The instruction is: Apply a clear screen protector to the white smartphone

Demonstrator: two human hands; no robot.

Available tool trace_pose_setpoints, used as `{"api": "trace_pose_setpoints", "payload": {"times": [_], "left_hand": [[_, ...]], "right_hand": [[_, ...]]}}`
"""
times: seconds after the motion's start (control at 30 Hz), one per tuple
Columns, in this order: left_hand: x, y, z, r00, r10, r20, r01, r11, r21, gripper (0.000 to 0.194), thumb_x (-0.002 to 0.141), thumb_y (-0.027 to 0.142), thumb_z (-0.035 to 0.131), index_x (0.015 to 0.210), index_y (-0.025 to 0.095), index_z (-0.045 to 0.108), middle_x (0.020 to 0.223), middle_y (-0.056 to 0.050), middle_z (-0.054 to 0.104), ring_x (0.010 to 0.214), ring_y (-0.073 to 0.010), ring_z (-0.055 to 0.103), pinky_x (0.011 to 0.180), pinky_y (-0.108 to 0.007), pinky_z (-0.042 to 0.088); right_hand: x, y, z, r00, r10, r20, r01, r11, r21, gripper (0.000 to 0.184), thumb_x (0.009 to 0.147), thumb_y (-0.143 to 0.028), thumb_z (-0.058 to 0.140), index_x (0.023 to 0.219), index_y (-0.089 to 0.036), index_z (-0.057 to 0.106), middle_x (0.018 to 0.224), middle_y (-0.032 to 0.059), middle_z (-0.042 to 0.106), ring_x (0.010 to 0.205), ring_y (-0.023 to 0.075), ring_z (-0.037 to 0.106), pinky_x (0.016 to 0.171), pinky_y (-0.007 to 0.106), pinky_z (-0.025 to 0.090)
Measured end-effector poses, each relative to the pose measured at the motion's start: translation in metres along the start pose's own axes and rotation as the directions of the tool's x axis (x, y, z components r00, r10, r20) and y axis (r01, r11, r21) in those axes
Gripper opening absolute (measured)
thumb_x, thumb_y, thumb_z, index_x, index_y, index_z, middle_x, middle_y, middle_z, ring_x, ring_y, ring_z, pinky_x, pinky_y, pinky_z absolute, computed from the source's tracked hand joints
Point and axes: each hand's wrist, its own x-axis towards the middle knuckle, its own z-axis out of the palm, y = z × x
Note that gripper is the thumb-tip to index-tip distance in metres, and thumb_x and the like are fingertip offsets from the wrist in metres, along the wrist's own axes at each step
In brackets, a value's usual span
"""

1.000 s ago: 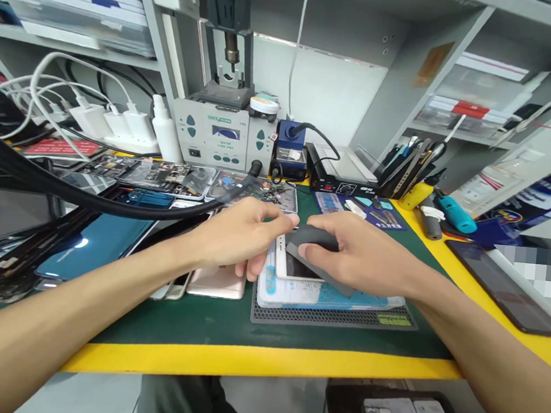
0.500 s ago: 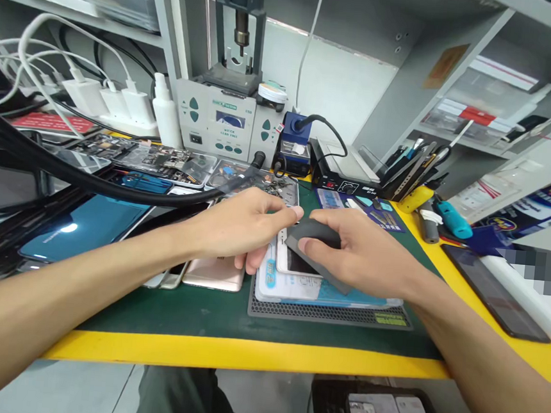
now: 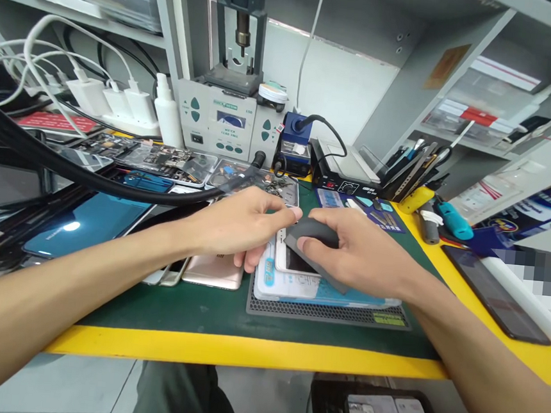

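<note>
A white-framed phone with a dark screen lies on a white-and-blue flat pad. My right hand is closed on a dark grey folded cloth, pressed over the phone's screen and covering much of it. At the phone's upper left corner is my left hand, thumb along the top edge and other fingers curled by the left side. It appears to grip the phone, though the contact is partly hidden. Beneath the pad is a dark honeycomb-patterned mat.
Several phones, among them a rose-gold one and a blue one, lie to the left. A thick black hose arches over them. Behind stands a soldering station. Tools and a dark phone are on the right.
The view has shifted very slightly. Both hands keep nearly the same places, with the cloth still on the phone.
</note>
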Motion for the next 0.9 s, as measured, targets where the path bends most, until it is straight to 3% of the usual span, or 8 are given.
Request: {"api": "trace_pose_setpoints", "payload": {"times": [0.3, 0.63, 0.9], "left_hand": [[0.0002, -0.0028, -0.0006, 1.0, 0.02, -0.004, -0.02, 1.0, 0.012, 0.043, 0.1, 0.06, 0.044, 0.094, 0.021, 0.062, 0.045, 0.001, 0.064, 0.038, -0.0179, 0.062, 0.037, -0.022, 0.047], [0.0012, -0.0026, 0.0007, 1.0, 0.024, -0.016, -0.024, 1.0, -0.015, 0.04, 0.103, 0.05, 0.042, 0.081, 0.02, 0.058, 0.044, 0.0, 0.062, 0.035, -0.0152, 0.059, 0.037, -0.02, 0.043], [-0.0004, -0.0021, -0.0007, 0.999, 0.03, -0.021, -0.031, 0.998, -0.06, 0.06, 0.102, 0.064, 0.035, 0.107, 0.015, 0.068, 0.043, 0.0, 0.061, 0.036, -0.0168, 0.059, 0.041, -0.023, 0.046]], "right_hand": [[0.0015, -0.0002, -0.001, 0.994, 0.071, 0.081, -0.076, 0.995, 0.059, 0.022, 0.088, -0.031, 0.055, 0.069, -0.021, 0.047, 0.061, -0.0036, 0.051, 0.056, 0.0115, 0.045, 0.053, 0.027, 0.034], [0.0026, -0.0037, -0.0012, 0.998, 0.022, 0.055, -0.021, 1.0, -0.001, 0.023, 0.087, -0.031, 0.055, 0.068, -0.021, 0.048, 0.06, -0.0042, 0.051, 0.055, 0.0113, 0.042, 0.054, 0.028, 0.031], [0.0039, -0.0023, -0.0045, 0.989, 0.043, 0.14, -0.051, 0.997, 0.055, 0.025, 0.089, -0.032, 0.056, 0.068, -0.021, 0.048, 0.056, -0.005, 0.048, 0.053, 0.0106, 0.041, 0.052, 0.027, 0.031]]}}
